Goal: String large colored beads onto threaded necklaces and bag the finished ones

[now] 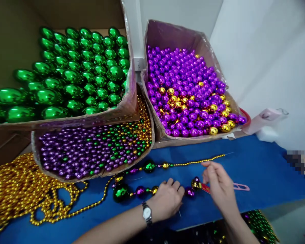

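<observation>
My left hand, with a wristwatch, rests over a strand of mixed beads, fingers curled around it. A green ball is at the strand's left end; a purple bead and a gold bead show right of my hand. My right hand is closed in a pinch just right of these beads; what it grips is hidden. Its fingertips come close to a thin gold bead strand. A tool with a pink loop handle and red end shows behind that hand, partly covered.
Behind stand a box of big green ornaments and a box of purple and gold balls. A lower tray holds small mixed beads. Gold bead chains pile at left on the blue tabletop. More beads show below its front edge.
</observation>
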Available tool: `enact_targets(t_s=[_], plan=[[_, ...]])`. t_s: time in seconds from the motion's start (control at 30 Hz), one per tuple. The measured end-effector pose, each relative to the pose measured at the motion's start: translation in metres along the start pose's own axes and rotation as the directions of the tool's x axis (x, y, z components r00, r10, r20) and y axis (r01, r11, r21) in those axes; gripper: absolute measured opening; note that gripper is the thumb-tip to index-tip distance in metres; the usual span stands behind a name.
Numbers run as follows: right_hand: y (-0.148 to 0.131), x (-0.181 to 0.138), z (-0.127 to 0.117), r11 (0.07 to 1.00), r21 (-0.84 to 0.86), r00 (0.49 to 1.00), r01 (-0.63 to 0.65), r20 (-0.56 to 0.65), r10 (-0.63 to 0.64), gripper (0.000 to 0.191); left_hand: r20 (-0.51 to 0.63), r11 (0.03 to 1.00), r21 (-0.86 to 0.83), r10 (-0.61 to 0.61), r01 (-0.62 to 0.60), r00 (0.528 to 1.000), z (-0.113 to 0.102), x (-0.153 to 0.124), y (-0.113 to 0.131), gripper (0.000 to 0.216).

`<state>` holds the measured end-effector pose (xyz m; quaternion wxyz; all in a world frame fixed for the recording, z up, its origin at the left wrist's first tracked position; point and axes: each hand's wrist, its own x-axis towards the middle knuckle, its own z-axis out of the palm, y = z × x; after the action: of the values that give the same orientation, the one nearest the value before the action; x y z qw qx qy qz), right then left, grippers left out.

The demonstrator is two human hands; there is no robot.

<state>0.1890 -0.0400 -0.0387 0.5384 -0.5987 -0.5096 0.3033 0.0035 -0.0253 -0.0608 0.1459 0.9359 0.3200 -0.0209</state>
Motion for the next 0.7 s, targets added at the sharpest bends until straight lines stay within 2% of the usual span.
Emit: enact_targets(t_s=[0.07,0.13,0.33,0.57,0.7], plan=[[0.006,0.007,-0.010,0.993,0.120,0.989,-0.009,-0.148,0.027,0.027,0.033,0.999,0.042,0.005,-0.006,0.999,-0.003,-0.015,-0.011,0.020],[0.014,0.014,-0.018,0.973,0.232,0.968,-0.012,-0.240,0.069,0.028,0.051,0.998,0.063,-0.031,0.028,0.998,-0.006,-0.032,-0.023,0.018],[0.035,0.025,-0.029,0.946,0.321,0.946,-0.050,-0.289,0.148,0.030,0.030,0.993,0.014,-0.117,0.116,0.993,-0.010,-0.065,-0.046,0.020],[0.040,0.044,-0.066,0.940,0.337,0.868,0.045,-0.480,0.130,0.027,0.014,0.989,0.014,-0.149,0.148,0.989,-0.006,-0.074,-0.053,0.034],[0.028,0.039,-0.065,0.934,0.353,0.876,0.059,-0.466,0.121,0.023,0.004,0.991,0.017,-0.136,0.136,0.991,-0.009,-0.072,-0.050,0.035]])
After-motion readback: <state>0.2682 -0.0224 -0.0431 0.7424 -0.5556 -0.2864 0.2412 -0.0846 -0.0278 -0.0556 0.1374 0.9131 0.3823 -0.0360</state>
